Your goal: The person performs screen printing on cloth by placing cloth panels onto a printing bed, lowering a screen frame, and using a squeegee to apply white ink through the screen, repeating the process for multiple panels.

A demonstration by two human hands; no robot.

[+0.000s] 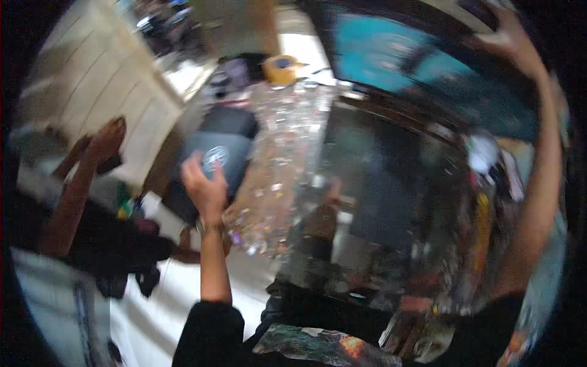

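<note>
My left hand reaches forward with its fingers apart, over a dark grey case or bag with a pale round emblem. The fingertips appear to touch its top, but blur hides the exact contact. My right hand is raised at the far right, thumb and fingers spread wide, beside a dark frame around a turquoise panel. A dark patch shows between thumb and fingers; whether it touches the hand is unclear. The case lies at the left of a glossy tabletop with a patterned, glittering surface.
Another person's hand is at the left, near a pale slatted panel. A yellow roll-like thing stands at the table's far end. A dark reflective sheet covers the table's middle; blurred small items crowd its right side.
</note>
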